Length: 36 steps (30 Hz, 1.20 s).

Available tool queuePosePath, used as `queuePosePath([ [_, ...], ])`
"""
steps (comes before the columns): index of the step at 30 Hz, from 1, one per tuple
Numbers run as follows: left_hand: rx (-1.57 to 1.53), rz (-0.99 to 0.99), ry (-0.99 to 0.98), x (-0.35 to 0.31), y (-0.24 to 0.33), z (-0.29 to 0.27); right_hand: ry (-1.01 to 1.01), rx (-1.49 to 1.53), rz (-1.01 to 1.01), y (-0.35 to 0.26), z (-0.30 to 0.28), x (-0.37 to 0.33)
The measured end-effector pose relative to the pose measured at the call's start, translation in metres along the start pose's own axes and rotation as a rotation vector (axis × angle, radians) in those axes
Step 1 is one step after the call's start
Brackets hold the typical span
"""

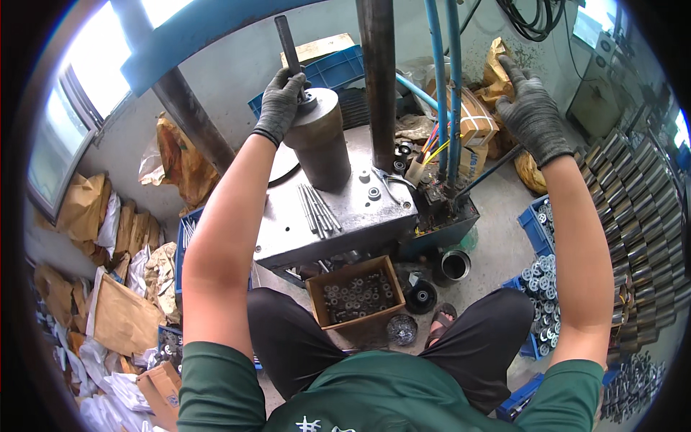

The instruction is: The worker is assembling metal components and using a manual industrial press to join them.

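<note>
My left hand (279, 104), in a grey knit glove, is wrapped round a dark flat metal bar (287, 39). The bar stands nearly upright over a ring on top of a thick grey metal cylinder (320, 147). That cylinder rests on a steel press table (281, 223). Raised at the right, my gloved right hand (531, 111) has its fingers stretched out and holds nothing I can see. A dark lever (491, 173) runs up from the valve block (439, 198) and passes out of sight by its wrist. Several thin steel rods (317, 210) and small bearings (373, 194) lie on the table.
Dark press columns (376, 79) and blue pipes (454, 86) rise beyond the table. A wooden box (356, 327) of small rings sits below its front edge. Blue crates (536, 227) and stacked metal tubes (637, 216) stand right; paper and plastic packaging (126, 306) piles up left.
</note>
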State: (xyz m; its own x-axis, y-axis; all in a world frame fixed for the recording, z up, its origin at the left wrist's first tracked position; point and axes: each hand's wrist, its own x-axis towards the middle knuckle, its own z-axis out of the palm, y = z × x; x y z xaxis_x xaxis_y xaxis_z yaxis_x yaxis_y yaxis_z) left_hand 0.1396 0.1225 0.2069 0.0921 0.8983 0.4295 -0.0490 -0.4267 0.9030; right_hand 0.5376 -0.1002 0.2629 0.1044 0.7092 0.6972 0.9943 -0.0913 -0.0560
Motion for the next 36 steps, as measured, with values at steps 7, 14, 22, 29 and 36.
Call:
queuePosePath([
  [7, 0.232, 0.565, 0.065, -0.09, 0.002, 0.018, -0.122, 0.008, 0.037, 0.004, -0.002, 0.0],
  [14, -0.532, -0.108, -0.131, -0.28, -0.049, 0.054, -0.079, 0.082, 0.012, -0.002, -0.019, -0.025],
  [22, -0.414, -1.016, 0.132, -0.325, -0.12, 0.05, -0.093, 0.238, -0.207, -0.014, -0.058, -0.109],
  [29, -0.494, -1.112, 0.123, -0.316, -0.135, 0.05, -0.177, 0.411, -0.582, -0.082, -0.083, -0.203],
  [36, -0.423, -1.115, -0.163, -0.364, -0.095, 0.04, -0.493, 0.631, -0.641, -0.141, 0.072, -0.19],
])
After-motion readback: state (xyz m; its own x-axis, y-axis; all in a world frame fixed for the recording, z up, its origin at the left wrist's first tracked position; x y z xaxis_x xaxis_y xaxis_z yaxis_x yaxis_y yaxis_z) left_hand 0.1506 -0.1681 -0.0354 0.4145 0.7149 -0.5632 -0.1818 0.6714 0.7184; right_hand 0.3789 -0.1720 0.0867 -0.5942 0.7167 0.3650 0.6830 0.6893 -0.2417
